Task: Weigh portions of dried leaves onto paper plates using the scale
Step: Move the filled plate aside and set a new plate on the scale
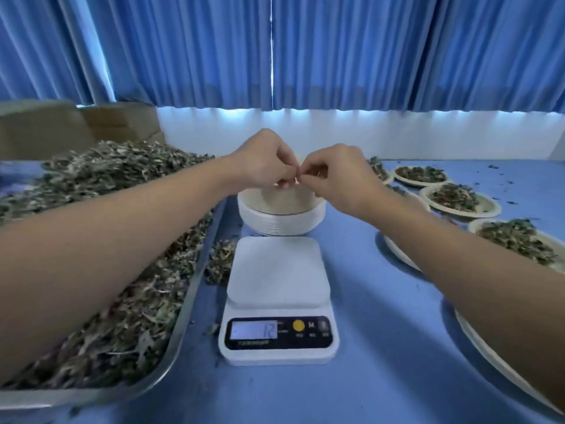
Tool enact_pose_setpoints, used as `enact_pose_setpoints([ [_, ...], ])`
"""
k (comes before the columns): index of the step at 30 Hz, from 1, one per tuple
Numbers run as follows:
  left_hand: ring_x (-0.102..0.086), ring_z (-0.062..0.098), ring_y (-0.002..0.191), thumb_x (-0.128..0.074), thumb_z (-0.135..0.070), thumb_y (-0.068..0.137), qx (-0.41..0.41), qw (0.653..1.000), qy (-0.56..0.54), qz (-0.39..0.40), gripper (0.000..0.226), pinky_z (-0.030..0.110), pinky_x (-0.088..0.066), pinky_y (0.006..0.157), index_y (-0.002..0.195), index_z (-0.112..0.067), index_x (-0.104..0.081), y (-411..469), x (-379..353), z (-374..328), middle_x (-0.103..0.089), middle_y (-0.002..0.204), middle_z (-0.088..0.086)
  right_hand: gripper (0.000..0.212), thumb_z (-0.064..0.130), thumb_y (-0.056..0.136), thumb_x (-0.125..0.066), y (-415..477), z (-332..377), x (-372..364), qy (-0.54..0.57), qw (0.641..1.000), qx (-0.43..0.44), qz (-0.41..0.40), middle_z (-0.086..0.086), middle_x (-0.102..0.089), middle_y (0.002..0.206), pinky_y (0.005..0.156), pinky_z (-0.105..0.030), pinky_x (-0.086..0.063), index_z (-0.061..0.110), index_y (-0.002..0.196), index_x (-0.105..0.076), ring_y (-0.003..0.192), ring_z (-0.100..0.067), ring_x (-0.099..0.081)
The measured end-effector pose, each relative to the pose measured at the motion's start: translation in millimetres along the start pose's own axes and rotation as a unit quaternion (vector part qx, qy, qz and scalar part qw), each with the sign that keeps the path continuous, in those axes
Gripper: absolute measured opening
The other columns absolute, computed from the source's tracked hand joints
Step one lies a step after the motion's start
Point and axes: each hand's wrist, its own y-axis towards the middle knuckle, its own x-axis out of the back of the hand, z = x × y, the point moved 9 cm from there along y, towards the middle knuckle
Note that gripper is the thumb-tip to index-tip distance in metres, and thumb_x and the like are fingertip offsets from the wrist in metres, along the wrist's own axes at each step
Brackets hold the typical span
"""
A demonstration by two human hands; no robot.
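Observation:
A white digital scale stands on the blue table in front of me, its platform bare and its display lit. Behind it sits a stack of paper plates. My left hand and my right hand meet over that stack, fingers curled, pinching the far rim of the top plate where fingertips touch. A large metal tray heaped with dried leaves lies on the left under my left forearm.
Several paper plates with leaf portions lie on the right, partly under my right forearm. A small clump of leaves lies beside the scale's left edge. Cardboard boxes stand at back left. Blue curtains hang behind the table.

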Motion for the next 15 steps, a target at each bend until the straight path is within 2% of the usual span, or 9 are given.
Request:
enact_pose_setpoints([
  [3,-0.066,0.014,0.083,-0.07,-0.018,0.086,-0.02,0.998,0.061,-0.028,0.012,0.03,-0.054,0.079,0.094,-0.015,-0.078,-6,24,35,-0.074,0.088,0.0,0.015,0.033,0.093,-0.066,27,20,-30,-0.067,0.995,0.048,0.052,0.004,-0.064,0.098,0.081,-0.038,-0.051,0.024,0.098,-0.077,0.088,-0.017,-0.061],
  [6,-0.066,0.014,0.098,-0.067,-0.029,0.089,-0.041,0.992,0.117,-0.026,0.02,0.03,-0.051,0.087,0.105,-0.021,-0.076,-11,29,57,-0.073,0.104,-0.004,0.028,0.045,0.097,-0.059,41,23,-55,-0.131,0.981,0.064,0.126,0.003,-0.064,0.107,0.089,-0.045,-0.051,0.023,0.098,-0.076,0.099,-0.021,-0.059],
  [8,-0.063,0.014,0.105,-0.064,-0.027,0.091,-0.06,0.988,0.138,-0.032,0.021,0.031,-0.048,0.092,0.108,-0.024,-0.075,-12,30,63,-0.071,0.113,-0.005,0.031,0.045,0.098,-0.058,45,23,-58,-0.127,0.979,0.081,0.139,0.002,-0.068,0.103,0.086,-0.04,-0.05,0.019,0.093,-0.076,0.092,-0.021,-0.059],
  [12,-0.061,0.014,0.107,-0.064,-0.022,0.093,-0.117,0.983,0.135,-0.043,0.018,0.034,-0.044,0.099,0.105,-0.02,-0.077,-12,28,61,-0.07,0.114,-0.006,0.021,0.038,0.095,-0.066,44,15,-53,-0.102,0.976,0.097,0.169,0.01,-0.071,0.101,0.069,-0.006,-0.035,0.021,0.093,-0.077,0.082,-0.004,-0.059],
  [14,-0.061,0.014,0.107,-0.065,-0.024,0.093,-0.137,0.983,0.117,-0.042,0.017,0.036,-0.043,0.101,0.104,-0.019,-0.077,-12,26,59,-0.07,0.113,-0.006,0.02,0.038,0.094,-0.067,42,11,-50,-0.094,0.975,0.103,0.173,0.013,-0.071,0.101,0.073,-0.006,-0.036,0.022,0.095,-0.079,0.087,-0.001,-0.06],
  [15,-0.062,0.013,0.107,-0.066,-0.025,0.093,-0.145,0.983,0.107,-0.04,0.017,0.037,-0.043,0.101,0.104,-0.019,-0.077,-11,25,58,-0.07,0.113,-0.006,0.02,0.037,0.094,-0.067,41,12,-49,-0.091,0.974,0.111,0.173,0.013,-0.07,0.101,0.078,-0.013,-0.042,0.022,0.096,-0.08,0.088,-0.003,-0.061],
])
